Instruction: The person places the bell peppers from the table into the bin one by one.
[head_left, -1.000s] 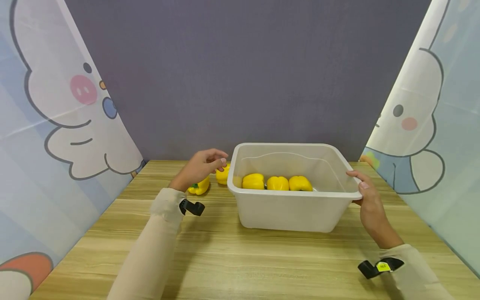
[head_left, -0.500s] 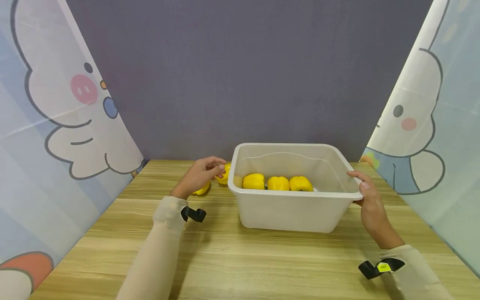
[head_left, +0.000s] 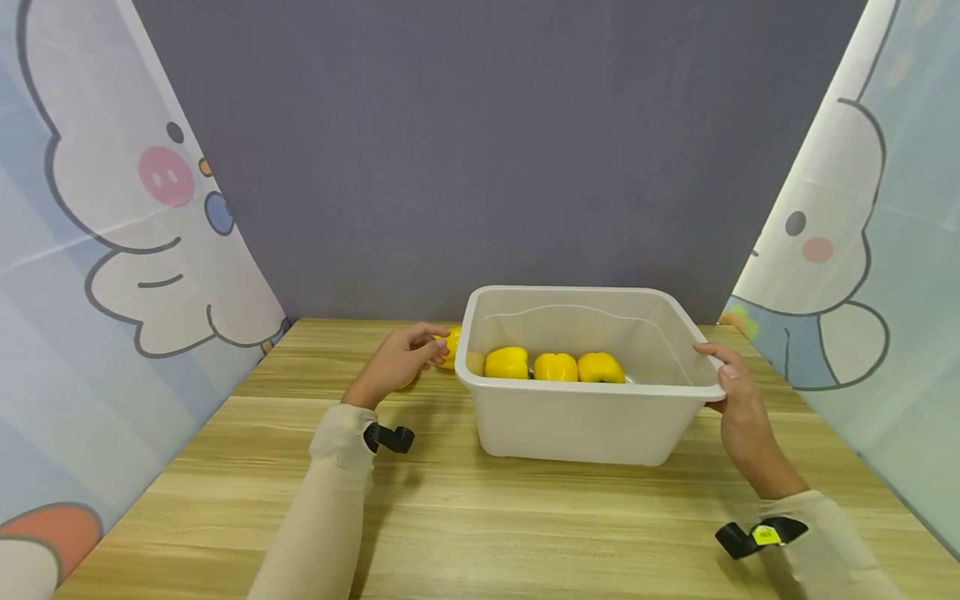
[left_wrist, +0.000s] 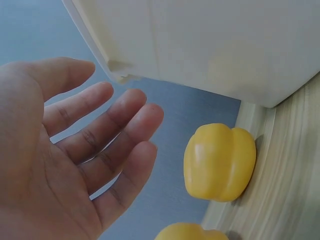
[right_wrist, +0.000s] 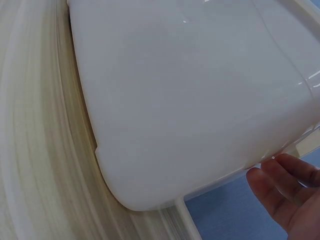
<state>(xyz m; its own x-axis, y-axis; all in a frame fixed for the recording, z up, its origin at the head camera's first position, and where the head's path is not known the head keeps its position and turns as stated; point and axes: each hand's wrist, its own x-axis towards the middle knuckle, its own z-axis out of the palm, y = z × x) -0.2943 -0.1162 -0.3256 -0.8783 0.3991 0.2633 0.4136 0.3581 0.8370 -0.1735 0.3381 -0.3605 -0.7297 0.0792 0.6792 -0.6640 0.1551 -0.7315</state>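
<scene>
A white plastic bin (head_left: 585, 425) holds three yellow bell peppers (head_left: 556, 367) along its near wall. My right hand (head_left: 742, 417) grips the bin's right rim, thumb on top and fingers beneath. Left of the bin, my left hand (head_left: 397, 362) hovers with loosely bent fingers and nothing in them. A yellow bell pepper (left_wrist: 220, 162) stands on the table in front of those fingers, apart from them in the left wrist view. Another yellow bell pepper (left_wrist: 190, 232) shows at that view's bottom edge; in the head view my left hand mostly covers it.
The wood-grain table (head_left: 480, 525) runs back to a grey panel (head_left: 495, 158). Cartoon-printed sheets (head_left: 172, 275) flank it on both sides. The bin's left wall rises right beside the nearer loose pepper.
My left hand has lowered and shifted slightly toward me, now covering most of one loose pepper. The right hand and the bin have stayed put.
</scene>
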